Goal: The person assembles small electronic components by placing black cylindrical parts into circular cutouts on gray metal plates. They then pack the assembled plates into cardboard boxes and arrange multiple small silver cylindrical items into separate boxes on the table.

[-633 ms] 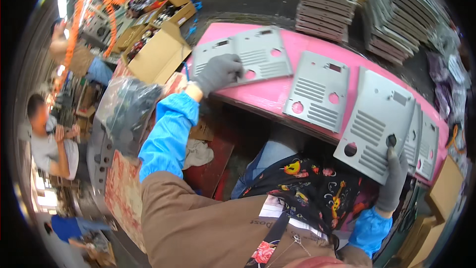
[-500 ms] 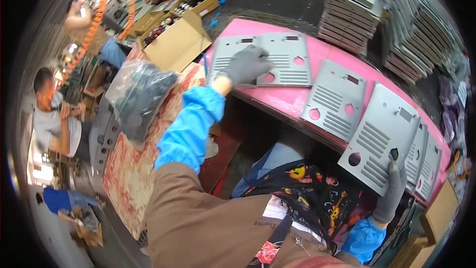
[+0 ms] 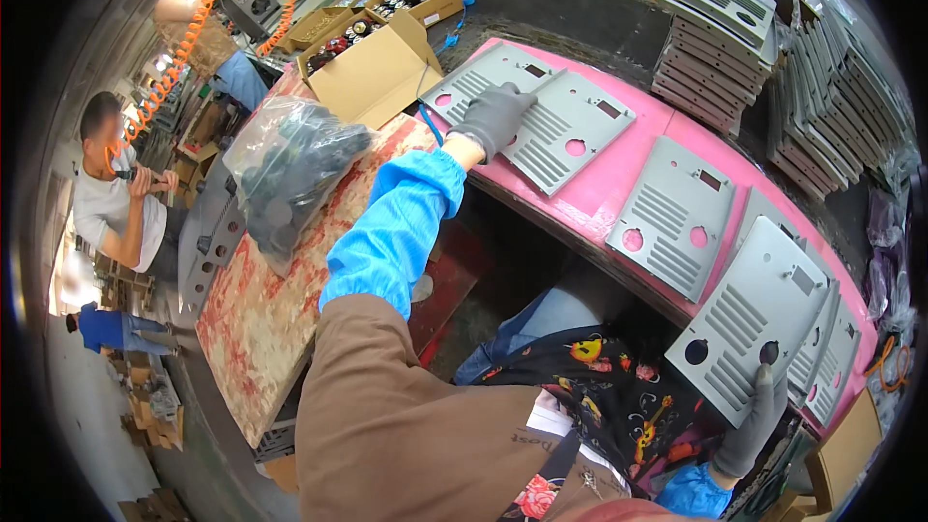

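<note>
My left hand (image 3: 495, 120), in a grey glove, is closed at the left edge of a grey metal panel (image 3: 580, 116) with slots and round holes. That panel slants over a similar panel (image 3: 493, 68) on the pink tabletop; the fingers' undersides are hidden. My right hand (image 3: 752, 430), gloved too, grips the lower edge of another grey panel (image 3: 749, 314), its fingertips by a round hole. This one is tilted up at the table's right end, above more panels (image 3: 829, 358). Between the hands, a single panel (image 3: 674, 217) lies flat.
Stacked grey panels (image 3: 710, 63) and a leaning row of panels (image 3: 841, 97) stand beyond the pink table (image 3: 628, 150). To the left are a plastic bag of dark parts (image 3: 290, 174), an open cardboard box (image 3: 372, 77) and orange coiled hoses (image 3: 193, 39). Other people work farther left.
The panel at my left hand has turned clockwise and now slants over its neighbour. My right hand still holds its panel, which has tilted slightly. The whole view has shifted a little.
</note>
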The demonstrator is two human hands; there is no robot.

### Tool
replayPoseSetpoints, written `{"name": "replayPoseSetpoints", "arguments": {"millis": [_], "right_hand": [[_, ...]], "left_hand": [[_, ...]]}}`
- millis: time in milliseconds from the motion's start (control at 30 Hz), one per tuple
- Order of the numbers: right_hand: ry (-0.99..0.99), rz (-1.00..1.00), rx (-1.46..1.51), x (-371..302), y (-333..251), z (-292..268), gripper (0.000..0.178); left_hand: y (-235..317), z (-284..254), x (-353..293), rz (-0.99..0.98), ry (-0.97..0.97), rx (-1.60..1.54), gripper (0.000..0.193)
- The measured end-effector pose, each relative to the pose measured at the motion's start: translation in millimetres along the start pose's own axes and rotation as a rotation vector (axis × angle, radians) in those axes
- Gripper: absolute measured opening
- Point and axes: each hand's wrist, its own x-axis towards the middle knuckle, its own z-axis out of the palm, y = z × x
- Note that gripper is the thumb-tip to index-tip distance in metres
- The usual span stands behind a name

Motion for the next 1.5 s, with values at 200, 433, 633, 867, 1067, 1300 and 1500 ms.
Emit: {"name": "replayPoseSetpoints", "arguments": {"millis": [200,433,633,867,1067,1300,1500], "right_hand": [[-0.048,-0.029,-0.011,11,5,20,0.044],[-0.160,-0.035,-0.103,13,-17,75,0.047],[-0.188,0.042,-0.050,12,-16,85,0.042],[-0.261,0.106,0.001,20,-9,107,0.042],[-0.258,0.105,0.070,16,-12,111,0.046],[-0.215,0.077,-0.004,8,-7,93,0.048],[-0.160,0.059,-0.018,6,8,73,0.047]], "left_hand": [[33,1,-7,-0.018,0.015,-0.010,0.037],[-7,-25,-2,-0.142,0.043,-0.205,0.032],[-141,-59,-20,-0.569,-0.083,0.161,0.041],[-156,-34,-32,-0.472,-0.078,0.306,0.042],[-155,-38,-17,-0.500,-0.103,0.194,0.041],[-194,-32,36,-0.634,0.307,-0.281,0.047],[-154,-67,45,-0.252,0.099,-0.293,0.058]]}}
